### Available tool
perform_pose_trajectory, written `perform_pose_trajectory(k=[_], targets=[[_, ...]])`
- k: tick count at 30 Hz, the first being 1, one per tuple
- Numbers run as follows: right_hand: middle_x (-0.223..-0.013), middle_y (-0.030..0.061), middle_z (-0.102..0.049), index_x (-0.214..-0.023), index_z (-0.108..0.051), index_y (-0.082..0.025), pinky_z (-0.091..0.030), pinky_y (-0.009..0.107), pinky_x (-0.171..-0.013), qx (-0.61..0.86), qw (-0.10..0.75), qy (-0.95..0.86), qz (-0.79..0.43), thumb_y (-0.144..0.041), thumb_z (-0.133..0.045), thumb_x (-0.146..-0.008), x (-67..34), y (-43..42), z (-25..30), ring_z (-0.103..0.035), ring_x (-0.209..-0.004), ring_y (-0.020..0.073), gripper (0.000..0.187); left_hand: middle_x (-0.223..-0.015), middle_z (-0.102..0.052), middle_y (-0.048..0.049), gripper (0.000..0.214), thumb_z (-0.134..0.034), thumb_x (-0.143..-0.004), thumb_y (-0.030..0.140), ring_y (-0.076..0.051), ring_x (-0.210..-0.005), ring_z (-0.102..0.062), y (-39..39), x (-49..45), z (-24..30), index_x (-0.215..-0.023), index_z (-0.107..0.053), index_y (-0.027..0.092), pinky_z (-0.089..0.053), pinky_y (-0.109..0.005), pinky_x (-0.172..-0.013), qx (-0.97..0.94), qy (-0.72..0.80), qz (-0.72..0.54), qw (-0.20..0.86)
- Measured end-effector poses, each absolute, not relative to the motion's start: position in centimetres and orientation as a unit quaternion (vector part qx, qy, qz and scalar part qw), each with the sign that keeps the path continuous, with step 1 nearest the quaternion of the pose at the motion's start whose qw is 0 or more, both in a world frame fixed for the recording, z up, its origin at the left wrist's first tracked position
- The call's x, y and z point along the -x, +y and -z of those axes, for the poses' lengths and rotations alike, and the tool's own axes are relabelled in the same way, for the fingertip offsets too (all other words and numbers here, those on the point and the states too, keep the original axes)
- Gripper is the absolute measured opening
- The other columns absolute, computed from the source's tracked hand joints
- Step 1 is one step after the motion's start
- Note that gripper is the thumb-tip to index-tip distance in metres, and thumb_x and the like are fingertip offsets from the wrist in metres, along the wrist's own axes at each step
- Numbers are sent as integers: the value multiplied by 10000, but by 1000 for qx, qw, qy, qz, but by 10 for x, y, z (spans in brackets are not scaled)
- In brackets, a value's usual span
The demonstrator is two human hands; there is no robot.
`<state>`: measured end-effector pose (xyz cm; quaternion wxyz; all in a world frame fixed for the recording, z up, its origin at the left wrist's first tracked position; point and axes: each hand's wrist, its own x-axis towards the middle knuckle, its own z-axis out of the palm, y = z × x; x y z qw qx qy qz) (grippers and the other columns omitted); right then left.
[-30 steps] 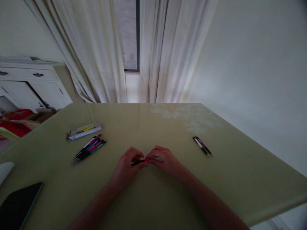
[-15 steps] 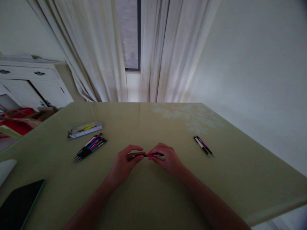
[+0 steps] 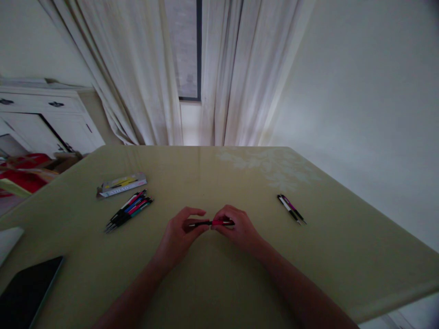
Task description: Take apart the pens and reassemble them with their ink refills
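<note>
A pen with a red barrel and black grip [image 3: 217, 222] lies level between my hands, above the middle of the table. My left hand [image 3: 178, 233] pinches its black end between thumb and fingers, the index finger arched above. Around the red barrel, the thumb and fingers of my right hand [image 3: 240, 227] are closed, covering part of it. To the left lies a bundle of several pens [image 3: 129, 210] in mixed colours. Over on the right, a white-and-black pen [image 3: 288, 209] rests beside a purple-and-black pen [image 3: 293, 208].
A pen box [image 3: 122, 185] lies behind the bundle. At the near left are a dark flat device [image 3: 32, 288] and a white object [image 3: 9, 242]. A pale green cloth covers the table [image 3: 219, 178]; curtains [image 3: 137, 77] hang behind it, and a wall [image 3: 370, 105] runs along the right.
Both hands stay nearly in place on the pen. The barrel looks slightly turned, its pale lettering less visible, and my left fingertips have shifted a little to the right.
</note>
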<state>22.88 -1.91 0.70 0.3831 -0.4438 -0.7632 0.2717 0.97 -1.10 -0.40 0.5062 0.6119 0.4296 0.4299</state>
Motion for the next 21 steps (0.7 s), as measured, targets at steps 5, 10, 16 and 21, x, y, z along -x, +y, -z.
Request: perform_pose_trajectory(k=[5,10,16,21], targets=[[-875,60,-704,-908,-727,-218,-518,309,-787,444,382,-786,-198,-405,-700,-965,-228,-20,-8,-651,-849,200,197,-706,-743,-31,318,-675,-917,488,-197,-649,-739,-10,-11,8,-941,-738,178,-595,-293,-611,-623,438,-398,512],[-867,61,-726,-952,-757,-210,-505,295,-769,448,349,-802,-187,-466,-648,-995,-230,-21,-10,-668,-807,190,282,-873,-758,-40,162,-713,-893,360,-194,-806,-728,-9,-8,3,-954,-772,222,-596,-304,-740,-680,408,-437,424],[-901,59,-747,-1013,-759,-204,-483,275,-743,443,311,-816,-201,-457,-576,-1040,-230,-21,-10,-676,-801,177,313,-997,-778,-60,235,-788,-833,373,-235,-920,-747,-7,-6,2,-1014,-751,227,-603,-374,-862,-671,421,-436,427],[-898,57,-750,-1001,-764,-210,-481,277,-759,444,314,-817,-193,-456,-597,-1029,-228,-20,-9,-672,-804,176,298,-705,-709,-17,314,-643,-946,488,-165,-635,-678,-3,-5,10,-972,-738,190,-549,-265,-615,-650,442,-419,454]])
